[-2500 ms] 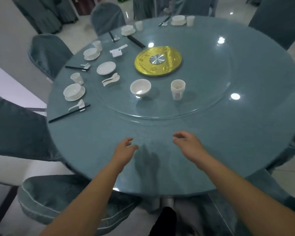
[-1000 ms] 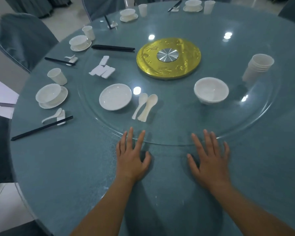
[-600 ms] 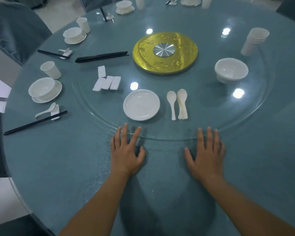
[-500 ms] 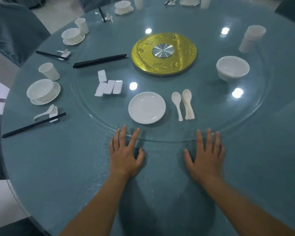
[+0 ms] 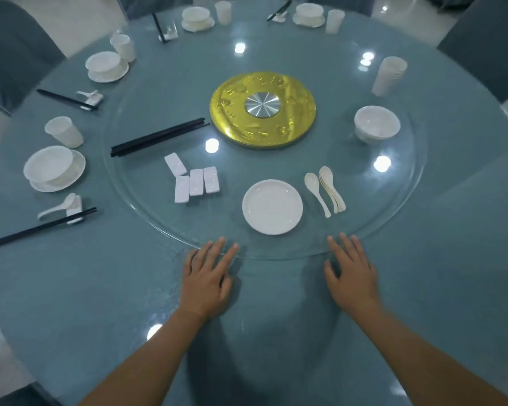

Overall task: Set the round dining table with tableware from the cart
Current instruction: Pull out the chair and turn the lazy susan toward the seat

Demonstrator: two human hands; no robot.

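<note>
Flat on the round table point(image 5: 71, 288) at six o'clock, the left hand point(image 5: 207, 281) and right hand point(image 5: 351, 276) lie with fingers straight and spread, holding nothing, fingertips at the glass turntable point(image 5: 408, 200) rim. Just beyond them sits the white plate point(image 5: 272, 207), spoons point(image 5: 326, 191) at its three o'clock, chopstick rests point(image 5: 192, 181) at ten o'clock.

Grey-blue covered chairs point(image 5: 15, 51) ring the scene – one at far right point(image 5: 490, 42) – on a pale, glossy tiled floor point(image 5: 79, 22).

Plate point(image 5: 272, 207) on turntable point(image 5: 405, 200); spoons point(image 5: 326, 192) right, rests point(image 5: 192, 182) left.
</note>
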